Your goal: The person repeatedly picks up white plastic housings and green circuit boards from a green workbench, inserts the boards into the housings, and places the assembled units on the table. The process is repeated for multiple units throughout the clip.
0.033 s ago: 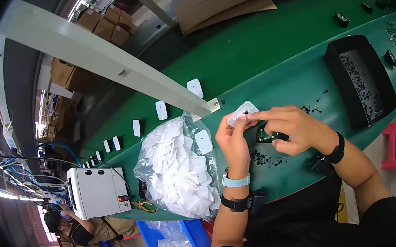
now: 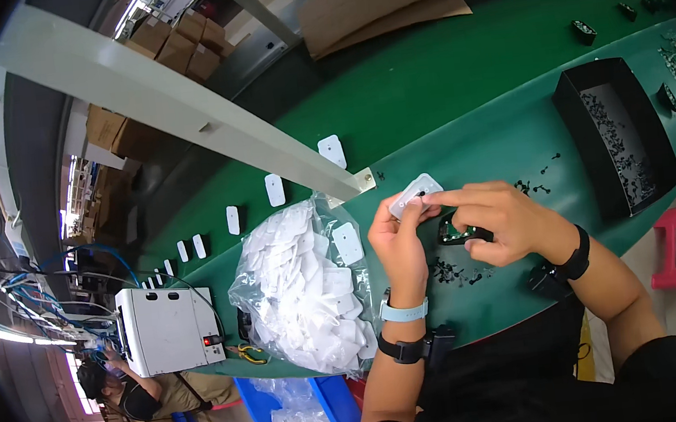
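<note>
Between its thumb and fingers my left hand (image 2: 397, 242) holds a small white plastic cover (image 2: 416, 194) with rounded corners. A small black piece (image 2: 422, 195) sits near the middle of the cover, and the index fingertip of my right hand (image 2: 508, 218) presses beside it. The other right fingers are curled round a black plastic case (image 2: 457, 231) with a green circuit board inside, partly hidden by the hand. Below the hands a loose heap of small black parts (image 2: 460, 271) lies on the green bench, with more black parts (image 2: 532, 188) to the right.
A clear bag of white covers (image 2: 301, 289) lies left of my hands. A black box (image 2: 651, 129) of small parts stands right. White covers (image 2: 275, 189) line the green belt (image 2: 423, 78) behind a metal post (image 2: 204, 114). A white machine (image 2: 166, 336) and another person (image 2: 130, 389) are at left.
</note>
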`<state>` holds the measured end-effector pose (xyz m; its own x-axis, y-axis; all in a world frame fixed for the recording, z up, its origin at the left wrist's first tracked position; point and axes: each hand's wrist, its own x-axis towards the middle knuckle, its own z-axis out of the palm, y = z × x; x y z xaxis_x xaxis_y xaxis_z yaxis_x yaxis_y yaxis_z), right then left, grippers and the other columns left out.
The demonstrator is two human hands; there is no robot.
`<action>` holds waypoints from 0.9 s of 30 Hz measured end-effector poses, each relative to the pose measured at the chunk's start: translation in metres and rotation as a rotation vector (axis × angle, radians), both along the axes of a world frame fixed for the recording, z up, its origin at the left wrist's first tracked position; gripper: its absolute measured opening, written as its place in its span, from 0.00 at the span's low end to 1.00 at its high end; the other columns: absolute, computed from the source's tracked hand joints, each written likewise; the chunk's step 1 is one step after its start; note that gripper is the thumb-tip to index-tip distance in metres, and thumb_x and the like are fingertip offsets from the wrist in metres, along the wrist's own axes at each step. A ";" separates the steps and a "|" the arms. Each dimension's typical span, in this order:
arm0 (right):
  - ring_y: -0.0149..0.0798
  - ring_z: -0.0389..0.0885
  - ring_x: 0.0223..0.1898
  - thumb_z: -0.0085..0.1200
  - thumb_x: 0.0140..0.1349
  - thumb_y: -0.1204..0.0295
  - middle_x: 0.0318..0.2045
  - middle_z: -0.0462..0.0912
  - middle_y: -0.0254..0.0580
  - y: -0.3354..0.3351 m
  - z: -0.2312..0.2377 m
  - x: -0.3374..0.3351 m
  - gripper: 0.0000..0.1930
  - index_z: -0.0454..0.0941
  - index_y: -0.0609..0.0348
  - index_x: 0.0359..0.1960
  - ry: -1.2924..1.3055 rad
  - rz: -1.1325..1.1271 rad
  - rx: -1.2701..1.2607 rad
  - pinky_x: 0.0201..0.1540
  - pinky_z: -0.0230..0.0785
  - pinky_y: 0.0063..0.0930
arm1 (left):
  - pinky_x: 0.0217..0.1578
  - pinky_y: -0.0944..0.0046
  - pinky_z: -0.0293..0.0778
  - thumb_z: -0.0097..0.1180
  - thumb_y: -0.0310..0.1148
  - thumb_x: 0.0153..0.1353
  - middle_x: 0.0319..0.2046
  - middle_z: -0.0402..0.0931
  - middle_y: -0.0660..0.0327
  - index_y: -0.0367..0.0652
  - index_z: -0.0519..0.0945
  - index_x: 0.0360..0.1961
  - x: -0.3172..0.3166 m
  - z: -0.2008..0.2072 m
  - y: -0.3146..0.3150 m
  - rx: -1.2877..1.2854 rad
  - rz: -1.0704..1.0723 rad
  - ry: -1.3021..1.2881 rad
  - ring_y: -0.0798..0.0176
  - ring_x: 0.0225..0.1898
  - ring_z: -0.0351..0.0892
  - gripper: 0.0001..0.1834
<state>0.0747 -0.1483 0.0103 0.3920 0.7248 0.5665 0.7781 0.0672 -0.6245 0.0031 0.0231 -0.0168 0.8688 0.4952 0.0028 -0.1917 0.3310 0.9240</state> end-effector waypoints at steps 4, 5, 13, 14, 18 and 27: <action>0.45 0.76 0.26 0.59 0.40 0.77 0.57 0.81 0.51 0.000 0.000 0.000 0.11 0.70 0.59 0.25 0.024 -0.030 -0.018 0.30 0.72 0.35 | 0.41 0.64 0.83 0.56 0.23 0.67 0.38 0.84 0.53 0.30 0.79 0.44 -0.003 0.002 0.000 0.071 0.012 0.006 0.62 0.35 0.85 0.07; 0.45 0.76 0.26 0.59 0.40 0.77 0.56 0.82 0.51 0.000 0.000 -0.001 0.11 0.70 0.59 0.25 0.031 -0.042 -0.019 0.30 0.72 0.35 | 0.41 0.63 0.83 0.55 0.22 0.67 0.38 0.84 0.52 0.30 0.78 0.44 -0.004 0.002 -0.001 0.100 0.015 0.016 0.62 0.35 0.85 0.07; 0.46 0.76 0.26 0.57 0.40 0.78 0.54 0.82 0.53 -0.001 -0.004 0.003 0.11 0.68 0.58 0.25 0.088 -0.056 0.057 0.29 0.71 0.35 | 0.45 0.61 0.80 0.51 0.32 0.71 0.42 0.83 0.50 0.30 0.78 0.48 -0.005 0.007 0.008 -0.104 -0.177 0.009 0.59 0.39 0.84 0.14; 0.46 0.76 0.26 0.57 0.39 0.78 0.53 0.83 0.53 -0.002 -0.004 0.003 0.11 0.68 0.59 0.24 0.092 -0.054 0.054 0.29 0.71 0.35 | 0.45 0.60 0.79 0.50 0.35 0.72 0.42 0.83 0.49 0.30 0.77 0.49 -0.004 0.006 0.011 -0.175 -0.209 0.016 0.58 0.39 0.84 0.16; 0.47 0.75 0.26 0.56 0.38 0.78 0.51 0.83 0.53 -0.002 -0.003 0.004 0.10 0.67 0.59 0.23 0.077 -0.056 0.089 0.29 0.71 0.35 | 0.43 0.57 0.78 0.45 0.40 0.73 0.42 0.82 0.49 0.32 0.76 0.50 -0.001 0.003 0.015 -0.354 -0.289 0.085 0.55 0.38 0.83 0.20; 0.45 0.77 0.29 0.58 0.39 0.78 0.50 0.82 0.52 -0.008 0.001 0.005 0.11 0.68 0.59 0.25 0.184 0.034 0.166 0.30 0.70 0.30 | 0.48 0.55 0.76 0.51 0.41 0.68 0.45 0.79 0.50 0.35 0.74 0.51 0.001 0.007 0.015 -0.699 -0.354 0.016 0.54 0.42 0.79 0.20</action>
<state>0.0795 -0.1567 0.0117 0.4768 0.6421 0.6003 0.6481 0.2046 -0.7336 0.0038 0.0378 -0.0101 0.9726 0.0712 -0.2214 0.0452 0.8760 0.4802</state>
